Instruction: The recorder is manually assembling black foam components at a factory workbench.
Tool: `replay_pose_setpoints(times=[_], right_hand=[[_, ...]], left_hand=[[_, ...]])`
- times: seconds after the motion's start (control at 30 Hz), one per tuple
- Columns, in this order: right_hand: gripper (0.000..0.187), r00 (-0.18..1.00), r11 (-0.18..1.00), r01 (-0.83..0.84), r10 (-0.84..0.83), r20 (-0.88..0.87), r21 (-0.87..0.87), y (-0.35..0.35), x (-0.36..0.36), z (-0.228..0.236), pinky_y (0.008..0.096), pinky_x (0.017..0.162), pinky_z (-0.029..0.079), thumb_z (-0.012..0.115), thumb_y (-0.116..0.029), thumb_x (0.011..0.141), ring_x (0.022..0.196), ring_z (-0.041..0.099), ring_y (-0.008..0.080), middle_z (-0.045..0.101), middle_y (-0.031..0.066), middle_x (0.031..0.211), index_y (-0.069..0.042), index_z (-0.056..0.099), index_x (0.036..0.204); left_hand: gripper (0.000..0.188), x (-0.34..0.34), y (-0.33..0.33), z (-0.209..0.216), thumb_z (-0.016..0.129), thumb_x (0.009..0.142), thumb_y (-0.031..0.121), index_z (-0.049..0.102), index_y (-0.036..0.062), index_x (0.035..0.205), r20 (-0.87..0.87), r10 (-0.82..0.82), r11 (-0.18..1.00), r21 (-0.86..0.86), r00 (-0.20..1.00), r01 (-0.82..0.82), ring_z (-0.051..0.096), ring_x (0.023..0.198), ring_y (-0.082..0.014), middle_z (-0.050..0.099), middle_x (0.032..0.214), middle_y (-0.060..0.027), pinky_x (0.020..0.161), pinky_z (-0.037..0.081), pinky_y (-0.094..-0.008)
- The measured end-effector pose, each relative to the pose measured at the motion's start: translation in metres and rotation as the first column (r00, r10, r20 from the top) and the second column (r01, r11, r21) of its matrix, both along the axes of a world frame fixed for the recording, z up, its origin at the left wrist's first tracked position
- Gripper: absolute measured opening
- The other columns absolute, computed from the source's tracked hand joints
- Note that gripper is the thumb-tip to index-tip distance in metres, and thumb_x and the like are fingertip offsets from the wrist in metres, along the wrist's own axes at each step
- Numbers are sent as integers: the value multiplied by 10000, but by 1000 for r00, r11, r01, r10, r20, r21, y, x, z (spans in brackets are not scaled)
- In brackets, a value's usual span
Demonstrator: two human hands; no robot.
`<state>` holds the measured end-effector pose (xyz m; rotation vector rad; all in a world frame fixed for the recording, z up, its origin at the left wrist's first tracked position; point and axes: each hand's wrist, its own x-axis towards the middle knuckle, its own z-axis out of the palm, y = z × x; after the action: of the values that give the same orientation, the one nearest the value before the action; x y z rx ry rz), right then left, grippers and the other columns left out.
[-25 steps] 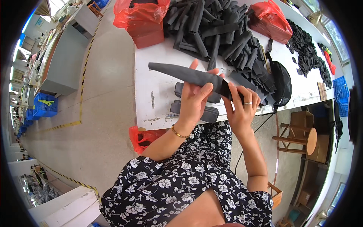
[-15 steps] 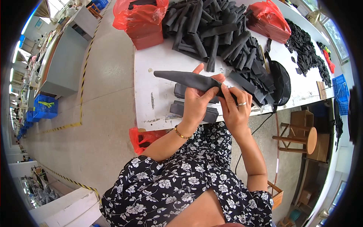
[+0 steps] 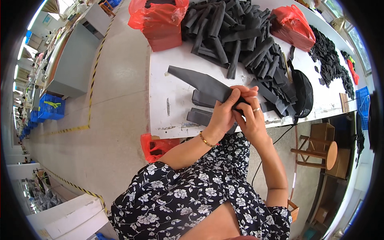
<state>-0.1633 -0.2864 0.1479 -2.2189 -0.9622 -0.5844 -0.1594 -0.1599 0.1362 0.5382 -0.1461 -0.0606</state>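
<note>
Red bag (image 3: pixel 163 34) sits at the table's (image 3: pixel 160 90) left. Next, dark strip (image 3: pixel 200 82): in both your hands above the table, narrow tip pointing left, two dark stacks (image 3: pixel 199 116) below. Your left hand (image 3: pixel 223 115) grips it, thumb on top. Dark pile (image 3: pixel 240 38) lies beyond. Your right hand's (image 3: pixel 253 121) fingers close on the strip's right end, partly hidden. Black mesh item (image 3: pixel 305 94) further right.

Held strip (image 3: pixel 206 84) above table (image 3: pixel 160 88); strip heap (image 3: pixel 240 37) behind, between bags (image 3: pixel 163 37); stool (image 3: pixel 331 155) at right.
</note>
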Motion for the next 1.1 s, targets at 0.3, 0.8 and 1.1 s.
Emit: replay_pose_setpoints(times=[0.3, 0.8, 1.1], right_hand=[[351, 998, 995, 29, -34, -48, -94, -11, 5, 7, 412, 734, 524, 731, -10, 754, 918, 608, 341, 576, 154, 1045, -13, 513, 1028], [246, 981, 997, -19, 33, 190, -70, -7, 6, 21, 375, 641, 507, 756, 22, 723, 805, 606, 291, 571, 124, 1013, 31, 603, 916], [274, 971, 997, -70, 63, 230, 22, 3, 12, 9, 382, 669, 515, 738, 64, 699, 810, 612, 299, 576, 129, 1023, 47, 607, 939]], left_hand=[[326, 13, 10, -4, 463, 1014, 297, 562, 23, 1160, -105, -28, 988, -157, 994, 11, 536, 1220, -259, 616, 1225, -172, 1071, 397, -419], [368, 12, 22, 23, 510, 999, 274, 512, -7, 1237, 17, 200, 978, -62, 980, -198, 602, 1126, -321, 654, 1114, -158, 1040, 443, -467], [343, 1, 5, 6, 495, 1002, 297, 549, 15, 1190, -14, 120, 986, -117, 993, -121, 568, 1188, -323, 675, 1093, -148, 1051, 432, -452]])
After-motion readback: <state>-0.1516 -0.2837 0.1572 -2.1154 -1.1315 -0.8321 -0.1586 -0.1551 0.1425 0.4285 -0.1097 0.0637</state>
